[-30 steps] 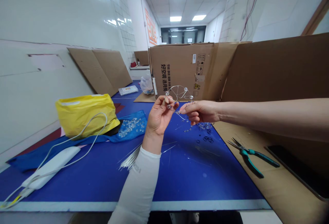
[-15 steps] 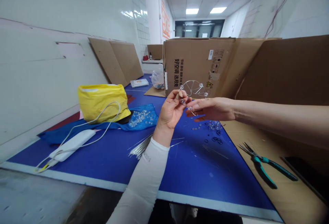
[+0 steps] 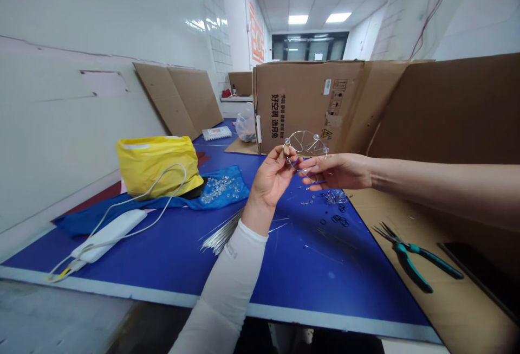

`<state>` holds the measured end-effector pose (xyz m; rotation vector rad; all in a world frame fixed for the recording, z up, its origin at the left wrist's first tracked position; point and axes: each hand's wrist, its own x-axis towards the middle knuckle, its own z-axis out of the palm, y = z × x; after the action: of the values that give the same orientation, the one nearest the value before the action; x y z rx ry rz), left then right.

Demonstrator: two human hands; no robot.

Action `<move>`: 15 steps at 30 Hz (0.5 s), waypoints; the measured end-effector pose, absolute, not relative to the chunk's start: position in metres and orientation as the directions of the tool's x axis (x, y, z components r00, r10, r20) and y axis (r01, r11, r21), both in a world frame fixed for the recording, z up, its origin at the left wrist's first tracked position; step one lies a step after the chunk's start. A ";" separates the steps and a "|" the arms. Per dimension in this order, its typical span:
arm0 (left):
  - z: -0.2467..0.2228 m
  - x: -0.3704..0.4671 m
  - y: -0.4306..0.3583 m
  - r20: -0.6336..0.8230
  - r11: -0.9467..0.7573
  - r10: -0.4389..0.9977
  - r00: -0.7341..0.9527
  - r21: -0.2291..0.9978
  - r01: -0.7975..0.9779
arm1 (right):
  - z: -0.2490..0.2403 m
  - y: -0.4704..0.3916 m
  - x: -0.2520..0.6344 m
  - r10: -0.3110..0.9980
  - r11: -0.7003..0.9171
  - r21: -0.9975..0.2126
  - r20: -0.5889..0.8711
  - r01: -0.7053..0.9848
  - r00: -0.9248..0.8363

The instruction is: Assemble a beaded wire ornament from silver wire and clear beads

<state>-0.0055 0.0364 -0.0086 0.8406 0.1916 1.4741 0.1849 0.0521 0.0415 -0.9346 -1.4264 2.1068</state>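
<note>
A silvery wire ring with clear beads (image 3: 316,137) is held up above the table, in front of the large carton. My left hand (image 3: 273,178) pinches its left side between thumb and fingers, near one of the beads. On the lower right, my right hand (image 3: 345,171) has its thumb and fingers closed on the wire, the other fingers stretched out below. Below the hands lie loose beads and a small tangle of wire and beads (image 3: 336,197). Black rings (image 3: 340,220) lie nearer to me. A bundle of straight wires (image 3: 221,237) is beside my left forearm.
Pliers with teal handles (image 3: 410,256) and a dark flat object (image 3: 479,267) lie on cardboard at right. Clear beads (image 3: 221,188) rest on blue cloth, left, by a yellow bag (image 3: 158,167) and a white power strip (image 3: 109,235). The carton (image 3: 300,85) stands behind.
The wire ring has turned slightly and looks rounder, its lower part now nearer my right fingers. Both hands keep hold of it. The whole view has shifted a little.
</note>
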 end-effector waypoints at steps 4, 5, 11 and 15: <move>-0.010 -0.003 0.036 0.393 -0.117 0.906 0.155 0.588 -0.800 | 0.041 0.051 0.189 0.658 -0.416 -0.909 -0.315 0.019 -0.684; -0.010 -0.003 0.036 0.390 -0.114 0.908 0.156 0.588 -0.801 | 0.041 0.051 0.190 0.662 -0.408 -0.912 -0.315 0.026 -0.680; -0.011 -0.002 0.036 0.388 -0.115 0.907 0.163 0.601 -0.791 | 0.036 0.055 0.194 0.688 -0.345 -0.935 -0.312 0.083 -0.655; -0.012 -0.003 0.036 0.416 -0.116 0.893 0.175 0.587 -0.802 | 0.035 0.056 0.196 0.682 -0.350 -0.933 -0.315 0.083 -0.660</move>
<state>-0.0031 0.0359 -0.0117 0.8726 0.1334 1.4462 0.1964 0.0563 0.0353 -1.0019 -1.4867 2.0632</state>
